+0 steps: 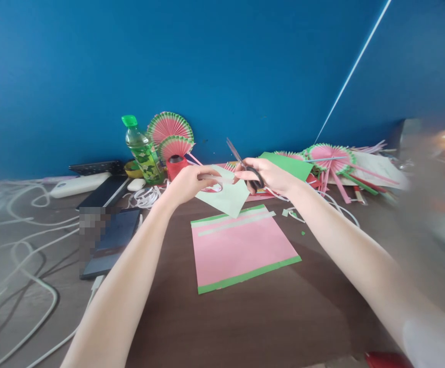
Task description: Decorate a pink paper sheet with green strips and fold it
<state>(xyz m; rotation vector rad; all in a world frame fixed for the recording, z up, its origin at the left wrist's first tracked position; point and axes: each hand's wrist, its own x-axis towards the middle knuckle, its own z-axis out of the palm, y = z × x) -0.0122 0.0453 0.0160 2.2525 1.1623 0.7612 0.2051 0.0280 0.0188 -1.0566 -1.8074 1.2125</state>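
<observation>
A pale green sheet of paper (228,199) hangs above the table, its upper left part in my left hand (195,183), whose fingers are closed on it. Black-handled scissors (256,179) are in my right hand (270,176), blades pointing up and to the left, away from the paper. The right fingertips are close to the paper's upper edge; whether they touch it is not clear. Below both hands a pink sheet (241,250) with green strips along two edges lies flat. A narrow pale green strip (237,223) rests across its upper part.
Behind stand a green-capped bottle (144,158) and pink-and-green folded paper fans (171,131). A green sheet (287,166) and more fans (330,158) lie at the back right. Tablets (113,243) and white cables (49,286) occupy the left. Small paper scraps (285,212) lie near the pink sheet.
</observation>
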